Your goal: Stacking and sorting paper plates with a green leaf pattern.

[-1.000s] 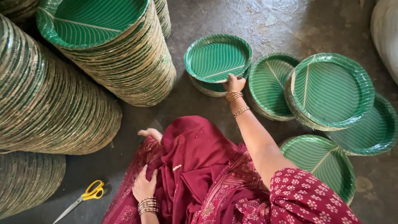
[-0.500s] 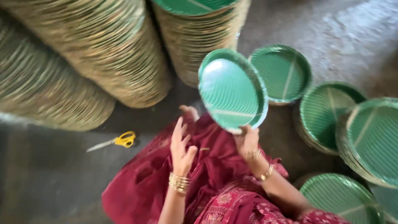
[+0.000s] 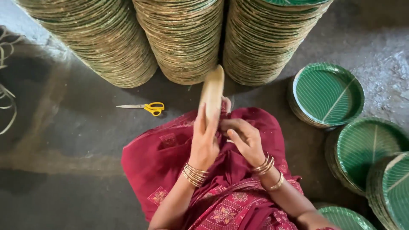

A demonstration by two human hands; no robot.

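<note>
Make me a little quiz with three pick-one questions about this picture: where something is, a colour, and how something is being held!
1. Where are the scissors?
A. On the floor, in front of the tall plate stacks
B. On top of a green plate
C. In the right hand

2. What colour are the scissor handles?
A. Red
B. Yellow
C. Blue

3. How is the plate in the hands held?
A. Lying flat, face up
B. On edge, its thin side to the camera
C. Folded in half

Answers:
1 A, they lie on the grey floor below the stacks, away from both hands.
2 B, the handles are bright yellow.
3 B, the left hand grips it upright with the right hand at its base, so only the tan edge shows.
</note>
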